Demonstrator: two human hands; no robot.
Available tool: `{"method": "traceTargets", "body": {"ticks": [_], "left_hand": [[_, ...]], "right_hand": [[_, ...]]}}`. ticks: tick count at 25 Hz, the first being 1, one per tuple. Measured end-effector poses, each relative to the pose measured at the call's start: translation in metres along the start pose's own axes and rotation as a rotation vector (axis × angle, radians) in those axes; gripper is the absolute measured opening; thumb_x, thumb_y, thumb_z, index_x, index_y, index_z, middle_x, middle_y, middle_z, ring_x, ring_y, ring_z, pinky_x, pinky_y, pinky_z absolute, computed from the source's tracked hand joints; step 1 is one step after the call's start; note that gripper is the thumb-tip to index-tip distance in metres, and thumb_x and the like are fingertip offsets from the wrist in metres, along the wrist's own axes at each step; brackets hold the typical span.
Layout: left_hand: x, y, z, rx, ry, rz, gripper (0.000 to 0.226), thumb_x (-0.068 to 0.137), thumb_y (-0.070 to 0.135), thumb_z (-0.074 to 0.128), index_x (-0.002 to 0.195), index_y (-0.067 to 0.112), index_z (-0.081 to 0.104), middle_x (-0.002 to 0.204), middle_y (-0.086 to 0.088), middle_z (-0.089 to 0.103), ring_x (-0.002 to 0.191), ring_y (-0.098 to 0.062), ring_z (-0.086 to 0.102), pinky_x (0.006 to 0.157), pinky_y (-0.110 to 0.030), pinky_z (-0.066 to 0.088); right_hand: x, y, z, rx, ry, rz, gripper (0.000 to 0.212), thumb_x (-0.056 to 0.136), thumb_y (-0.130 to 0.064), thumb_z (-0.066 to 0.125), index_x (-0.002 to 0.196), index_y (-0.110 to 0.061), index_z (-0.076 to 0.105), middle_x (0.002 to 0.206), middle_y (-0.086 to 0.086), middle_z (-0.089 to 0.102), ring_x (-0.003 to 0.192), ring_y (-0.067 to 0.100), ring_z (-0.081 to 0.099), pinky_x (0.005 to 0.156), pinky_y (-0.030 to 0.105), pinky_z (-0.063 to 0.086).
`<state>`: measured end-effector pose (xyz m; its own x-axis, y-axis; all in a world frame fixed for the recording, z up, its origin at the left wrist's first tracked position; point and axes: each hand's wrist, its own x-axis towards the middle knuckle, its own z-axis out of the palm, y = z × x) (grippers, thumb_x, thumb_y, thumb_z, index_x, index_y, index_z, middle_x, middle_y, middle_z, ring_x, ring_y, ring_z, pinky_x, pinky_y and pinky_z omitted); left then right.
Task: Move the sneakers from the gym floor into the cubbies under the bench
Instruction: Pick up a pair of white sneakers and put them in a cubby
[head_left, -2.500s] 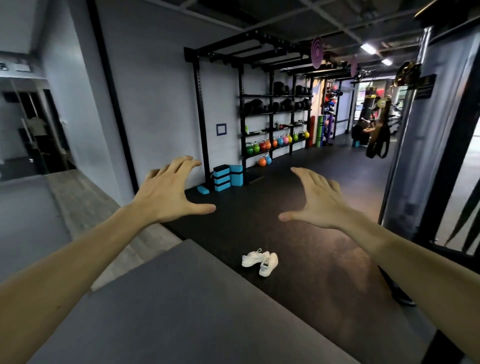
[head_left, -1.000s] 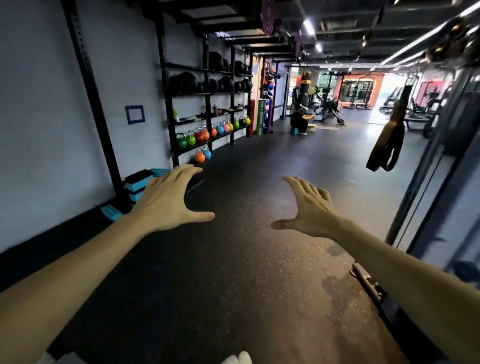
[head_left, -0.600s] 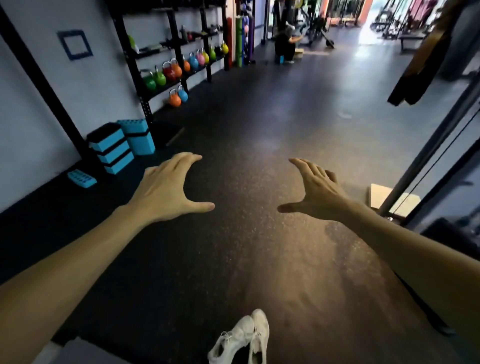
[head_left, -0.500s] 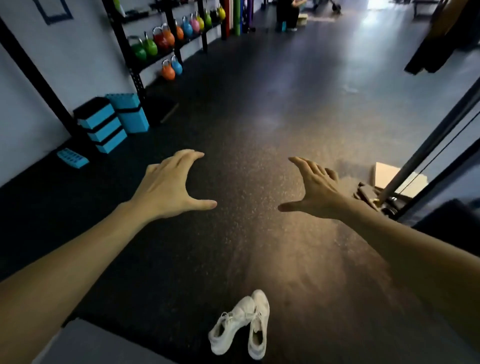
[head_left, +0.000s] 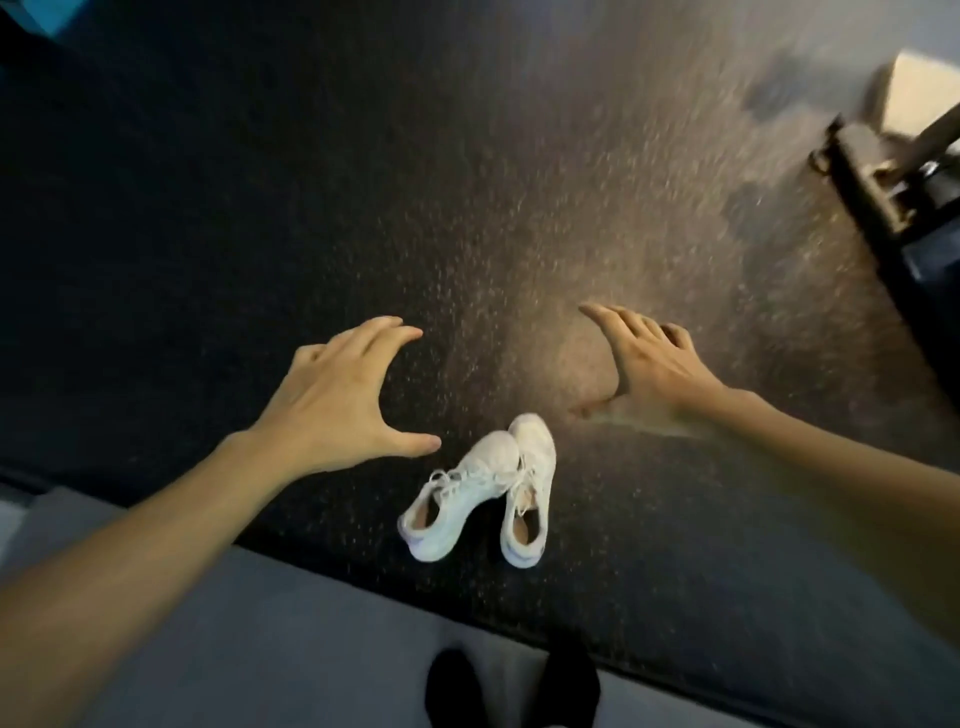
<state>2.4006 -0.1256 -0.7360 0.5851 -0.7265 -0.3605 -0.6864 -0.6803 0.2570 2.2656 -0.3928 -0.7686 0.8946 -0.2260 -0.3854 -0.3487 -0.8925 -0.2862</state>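
**One head-worn view, tilted steeply down**

A single wide-angle camera sits on the person's head and looks forward and almost straight down at the dark speckled rubber gym floor (head_left: 519, 182). The grey padded desk (head_left: 260, 649) fills the near, lower edge, right beneath the lens. Both bare forearms reach in from the bottom corners, close and large. The pair of white lace-up sneakers (head_left: 480, 493) lies just past the desk's far edge, near the middle. The frame is motion-blurred, most at the top right corner.

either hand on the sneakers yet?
No: the left hand and right hand are spread open above the floor, while the sneakers lie untouched.
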Motion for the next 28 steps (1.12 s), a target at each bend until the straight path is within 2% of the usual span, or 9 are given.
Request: {"method": "traceTargets", "body": {"ticks": [7, 11, 14, 16, 18, 20, 23, 26, 28], "left_hand": [[0.020, -0.049, 0.239, -0.019, -0.179, -0.022, 0.110, 0.054, 0.077, 0.064, 0.143, 0.029, 0.018, 0.151, 0.012, 0.020, 0.135, -0.013, 0.027, 0.106, -0.042, 0.028], [0.023, -0.065, 0.331, -0.086, -0.263, -0.060, 0.102, 0.057, 0.065, 0.071, 0.140, 0.026, 0.025, 0.141, 0.011, 0.032, 0.125, -0.015, 0.040, 0.102, -0.042, 0.033], [0.021, -0.075, 0.387, -0.190, -0.350, -0.136, 0.088, 0.062, 0.049, 0.077, 0.134, 0.024, 0.034, 0.130, 0.008, 0.041, 0.113, -0.016, 0.046, 0.099, -0.041, 0.035], [0.017, -0.080, 0.415, -0.141, -0.399, -0.120, 0.064, 0.066, 0.041, 0.076, 0.118, 0.026, 0.043, 0.116, 0.011, 0.047, 0.108, -0.014, 0.047, 0.098, -0.037, 0.029], [0.014, -0.085, 0.434, -0.066, -0.417, -0.078, 0.036, 0.071, 0.031, 0.073, 0.093, 0.031, 0.045, 0.094, 0.017, 0.048, 0.098, -0.012, 0.047, 0.089, -0.035, 0.022], [0.012, -0.085, 0.448, -0.022, -0.427, -0.022, 0.028, 0.075, 0.018, 0.067, 0.080, 0.030, 0.043, 0.083, 0.016, 0.049, 0.091, -0.015, 0.047, 0.084, -0.035, 0.022], [0.011, -0.078, 0.464, 0.046, -0.388, 0.028, 0.020, 0.082, 0.012, 0.060, 0.085, 0.028, 0.048, 0.092, 0.011, 0.057, 0.086, -0.024, 0.051, 0.082, -0.033, 0.033], [0.011, -0.065, 0.465, 0.157, -0.318, 0.025, 0.013, 0.086, 0.010, 0.057, 0.096, 0.017, 0.056, 0.099, 0.000, 0.062, 0.084, -0.028, 0.061, 0.067, -0.031, 0.037], [0.009, -0.057, 0.461, 0.150, -0.302, 0.034, 0.007, 0.088, 0.016, 0.056, 0.095, 0.016, 0.055, 0.096, -0.001, 0.063, 0.085, -0.028, 0.062, 0.064, -0.032, 0.037]], "right_hand": [[0.022, 0.038, 0.235, 0.143, -0.138, 0.040, 0.113, 0.057, -0.073, 0.069, 0.145, -0.030, 0.011, 0.151, -0.003, 0.024, 0.137, 0.022, 0.024, 0.108, 0.051, 0.018], [0.015, 0.048, 0.322, 0.184, -0.210, 0.037, 0.106, 0.061, -0.068, 0.070, 0.143, -0.030, 0.016, 0.147, -0.003, 0.032, 0.133, 0.023, 0.032, 0.106, 0.049, 0.022], [0.006, 0.052, 0.373, 0.243, -0.267, 0.037, 0.092, 0.061, -0.066, 0.070, 0.135, -0.029, 0.030, 0.133, -0.005, 0.044, 0.122, 0.021, 0.042, 0.100, 0.045, 0.027], [-0.002, 0.053, 0.400, 0.270, -0.299, 0.026, 0.080, 0.060, -0.065, 0.072, 0.124, -0.030, 0.039, 0.124, -0.009, 0.048, 0.114, 0.017, 0.047, 0.093, 0.039, 0.028], [-0.007, 0.051, 0.422, 0.282, -0.346, 0.034, 0.077, 0.059, -0.062, 0.075, 0.121, -0.030, 0.041, 0.119, -0.011, 0.050, 0.110, 0.015, 0.047, 0.090, 0.037, 0.028], [-0.009, 0.047, 0.437, 0.293, -0.386, 0.062, 0.080, 0.060, -0.056, 0.078, 0.124, -0.025, 0.041, 0.111, -0.009, 0.048, 0.102, 0.015, 0.046, 0.089, 0.040, 0.036], [-0.004, 0.039, 0.454, 0.232, -0.369, 0.092, 0.063, 0.064, -0.043, 0.081, 0.110, -0.018, 0.046, 0.098, -0.008, 0.042, 0.093, 0.014, 0.040, 0.076, 0.037, 0.045], [0.000, 0.032, 0.464, 0.141, -0.282, 0.123, 0.034, 0.077, -0.030, 0.073, 0.088, -0.017, 0.043, 0.091, -0.003, 0.047, 0.093, 0.020, 0.046, 0.065, 0.034, 0.041], [-0.003, 0.029, 0.465, 0.150, -0.215, 0.132, 0.026, 0.084, -0.019, 0.064, 0.080, -0.017, 0.039, 0.089, 0.000, 0.052, 0.092, 0.021, 0.047, 0.061, 0.032, 0.034]]}}
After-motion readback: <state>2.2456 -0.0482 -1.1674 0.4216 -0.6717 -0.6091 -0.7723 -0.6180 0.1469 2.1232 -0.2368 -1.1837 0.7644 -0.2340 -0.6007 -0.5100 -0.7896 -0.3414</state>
